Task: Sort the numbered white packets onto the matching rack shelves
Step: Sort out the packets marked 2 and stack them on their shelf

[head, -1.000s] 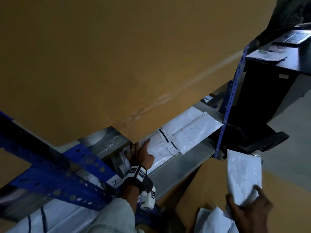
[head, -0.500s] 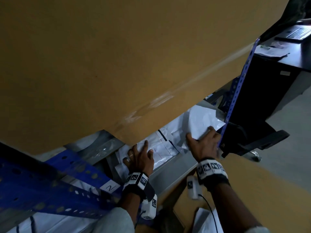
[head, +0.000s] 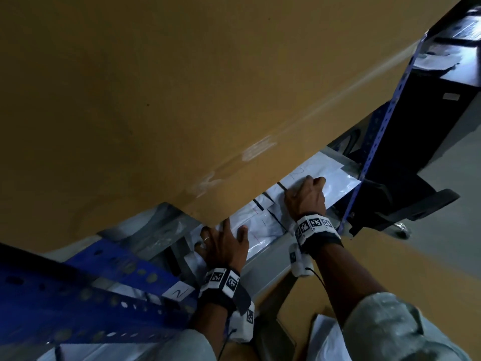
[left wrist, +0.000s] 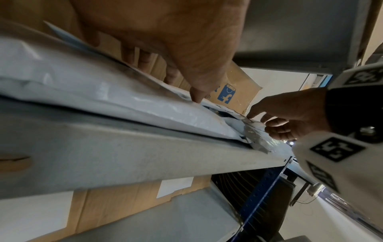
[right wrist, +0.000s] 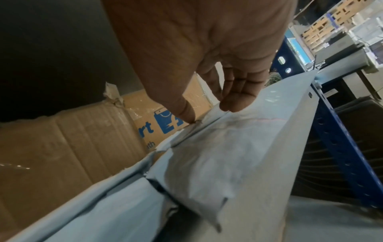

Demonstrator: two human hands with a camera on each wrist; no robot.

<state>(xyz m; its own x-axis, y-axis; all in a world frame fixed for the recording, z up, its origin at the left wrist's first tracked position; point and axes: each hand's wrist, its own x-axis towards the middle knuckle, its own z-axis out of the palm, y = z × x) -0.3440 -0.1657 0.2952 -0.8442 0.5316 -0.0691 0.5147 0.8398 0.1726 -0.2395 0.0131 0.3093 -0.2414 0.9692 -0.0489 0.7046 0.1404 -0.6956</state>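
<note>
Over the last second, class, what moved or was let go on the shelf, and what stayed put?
The right hand, a second ago holding a white packet low beside the rack, brought it up onto the shelf and now lies with its fingers on that packet, no longer gripping it. The left hand stayed pressed on the packets farther left.

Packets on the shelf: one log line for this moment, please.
left hand: flat on packets | right hand: pressing packet | shelf: label 2

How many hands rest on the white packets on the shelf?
2: left hand on the left packets, right hand on the right-end packet.
</note>
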